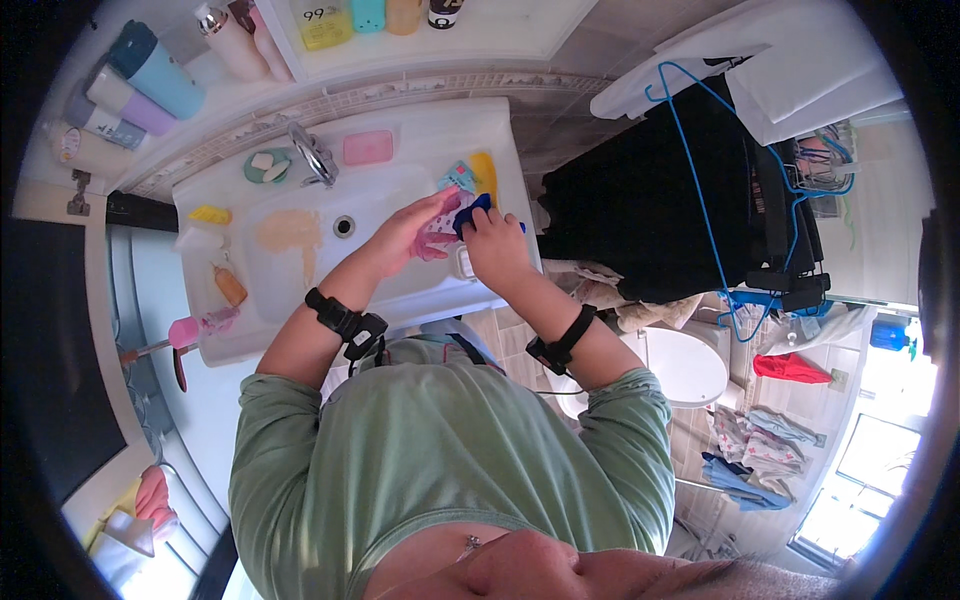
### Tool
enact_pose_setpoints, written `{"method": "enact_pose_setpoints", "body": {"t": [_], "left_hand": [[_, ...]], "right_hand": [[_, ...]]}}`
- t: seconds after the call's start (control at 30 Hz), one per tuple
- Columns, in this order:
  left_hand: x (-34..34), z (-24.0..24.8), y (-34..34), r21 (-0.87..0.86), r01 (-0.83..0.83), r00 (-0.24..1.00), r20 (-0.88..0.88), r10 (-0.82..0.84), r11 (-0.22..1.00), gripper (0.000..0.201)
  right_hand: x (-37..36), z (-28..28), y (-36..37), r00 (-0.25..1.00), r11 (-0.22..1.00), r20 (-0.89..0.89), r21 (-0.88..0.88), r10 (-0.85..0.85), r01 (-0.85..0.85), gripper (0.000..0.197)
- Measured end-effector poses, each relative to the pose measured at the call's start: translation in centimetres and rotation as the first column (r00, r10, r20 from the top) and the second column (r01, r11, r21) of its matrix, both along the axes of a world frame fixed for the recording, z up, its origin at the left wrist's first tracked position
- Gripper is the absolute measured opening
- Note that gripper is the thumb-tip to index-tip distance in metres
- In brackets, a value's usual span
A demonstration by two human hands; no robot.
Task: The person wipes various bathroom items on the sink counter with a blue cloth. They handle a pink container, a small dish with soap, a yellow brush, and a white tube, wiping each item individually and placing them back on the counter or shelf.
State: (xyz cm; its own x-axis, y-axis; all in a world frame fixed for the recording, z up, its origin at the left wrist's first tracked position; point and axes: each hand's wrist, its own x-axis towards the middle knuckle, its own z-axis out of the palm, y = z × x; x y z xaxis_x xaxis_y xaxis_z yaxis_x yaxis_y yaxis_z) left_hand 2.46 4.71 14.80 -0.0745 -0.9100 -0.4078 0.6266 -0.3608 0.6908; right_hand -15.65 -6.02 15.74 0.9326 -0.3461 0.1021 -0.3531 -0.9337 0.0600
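Right of the drain (344,227), my right hand (497,245) pinches a blue cloth (468,215), likely soft, best gripped bunched; left hand (408,228): can't tell.

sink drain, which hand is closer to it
Left. The left hand is just to the right of the sink drain; the right hand is farther right, on the dark blue item.

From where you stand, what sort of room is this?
Most likely a home bathroom: there is a glossy white washbasin with a curved, shiny silver tap, and a white, rounded toilet off to the right.
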Motion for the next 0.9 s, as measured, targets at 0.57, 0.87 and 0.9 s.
{"method": "enact_pose_setpoints", "body": {"t": [0.57, 0.87, 0.9], "left_hand": [[-1.8, -2.5, -2.8, 0.064, -0.088, 0.994, -0.063, 0.092, 0.994, 0.056], [-3.0, -6.8, -5.2, 0.096, -0.115, 0.991, 0.081, 0.107, 0.989, 0.051], [-2.9, -6.6, -4.8, 0.153, -0.106, 0.987, 0.139, 0.085, 0.982, 0.053]], "right_hand": [[-1.8, 0.1, -3.4, 0.974, 0.883, 0.163, 0.465, -0.156, 0.064, 0.015], [-2.3, -2.1, -0.7, 0.976, 0.656, 0.217, 0.739, -0.014, -0.155, 0.028], [-3.3, -2.0, -1.4, 0.982, 0.652, 0.177, 0.753, -0.064, -0.093, 0.028]]}}
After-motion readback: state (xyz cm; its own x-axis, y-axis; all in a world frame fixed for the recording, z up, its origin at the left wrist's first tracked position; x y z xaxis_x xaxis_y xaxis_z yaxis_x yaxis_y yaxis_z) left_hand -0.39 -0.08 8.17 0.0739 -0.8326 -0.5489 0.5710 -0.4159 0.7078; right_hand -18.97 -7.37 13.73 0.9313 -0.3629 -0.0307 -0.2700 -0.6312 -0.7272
